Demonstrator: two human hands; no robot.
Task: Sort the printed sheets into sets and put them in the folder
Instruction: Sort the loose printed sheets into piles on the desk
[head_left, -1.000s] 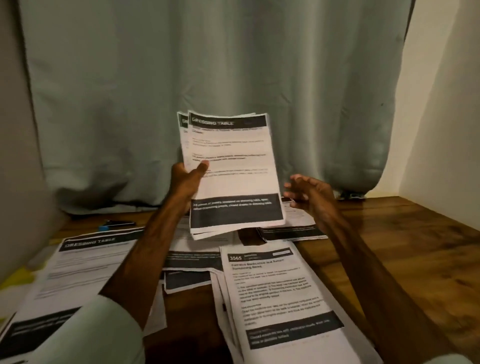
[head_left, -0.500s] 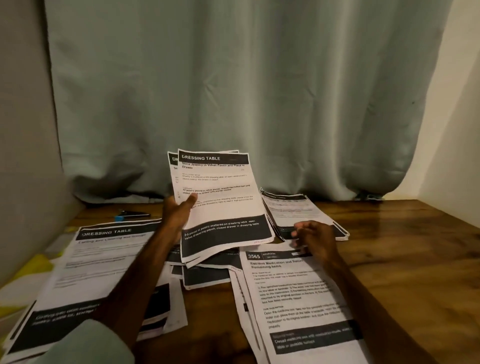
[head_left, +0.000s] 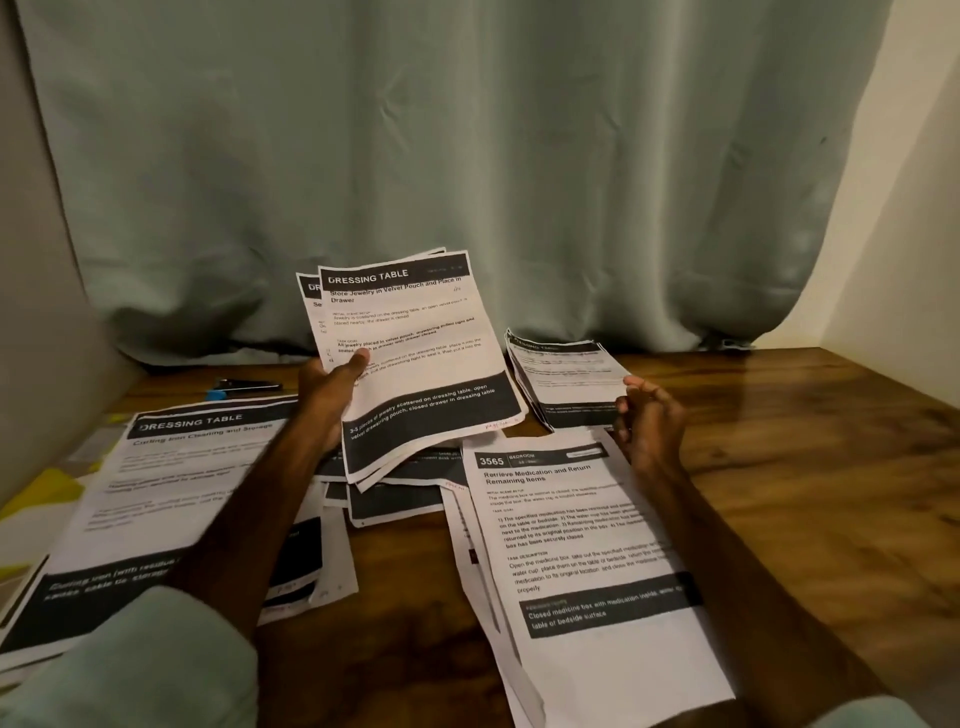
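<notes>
- Left hand (head_left: 332, 395): grips a fanned set of white, black-banded printed sheets headed "DRESSING TABLE" (head_left: 415, 364), thumb across the front; the set is raised and tilted above the brown wooden table (head_left: 805, 467).
- Right hand (head_left: 649, 421): fingers loosely curled at the right edge of a small far stack of printed sheets (head_left: 566, 379); whether it holds the stack cannot be told.
- Sheet headed "3565 BEDROOM" (head_left: 587, 561): flat, topping 1 near pile.
- Left "DRESSING TABLE" pile (head_left: 171, 493): flat, under the left forearm.
</notes>
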